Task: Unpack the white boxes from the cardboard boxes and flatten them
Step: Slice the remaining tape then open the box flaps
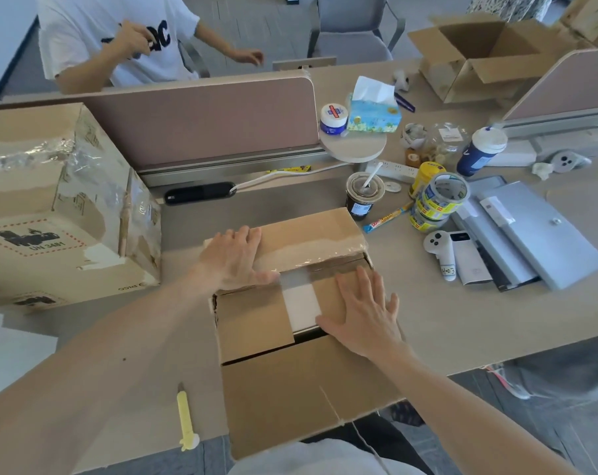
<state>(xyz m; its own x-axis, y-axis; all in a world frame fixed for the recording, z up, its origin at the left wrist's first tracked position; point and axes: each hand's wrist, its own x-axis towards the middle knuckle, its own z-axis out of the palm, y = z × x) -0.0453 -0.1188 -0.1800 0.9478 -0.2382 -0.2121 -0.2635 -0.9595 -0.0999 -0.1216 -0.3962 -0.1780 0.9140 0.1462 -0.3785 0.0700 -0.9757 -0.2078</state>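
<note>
- A brown cardboard box (290,389) is seen at the near edge of the beige tabletop (462,310), centre of view. Its near flap is folded out twd the wearer and reaches past the tabletop edge.
- The L hand (235,258) is laid flat on the far flap, which is covered w/ clear tape. Its fingers (244,236) are straight and spread, nothing grasped.
- The R hand (362,313) is pressed palm-down on the right inner flap. Its fingers (364,286) are straight and splayed, nothing grasped.
- A flat white box (301,303) is visible inside the brown cardboard box, in the gap btw the two inner flaps, touching the R thumb.
- A yellow plastic utility knife (185,419) is lying on the tabletop just left of the near flap, apart from both hands.
- A large taped cardboard carton (50,207) w/ a red-dashed "UN 3481" label is stood at left, beside the dusty-pink desk divider (201,121).
- At right, a lidded dark drink cup (362,193), a stack of tape rolls (438,200) and a white handheld controller (439,250) are set close together.
- An open-flapped cardboard box (479,56) is placed at the far right corner.
- A person in a white T-shirt (119,39) is seen behind the divider.
</note>
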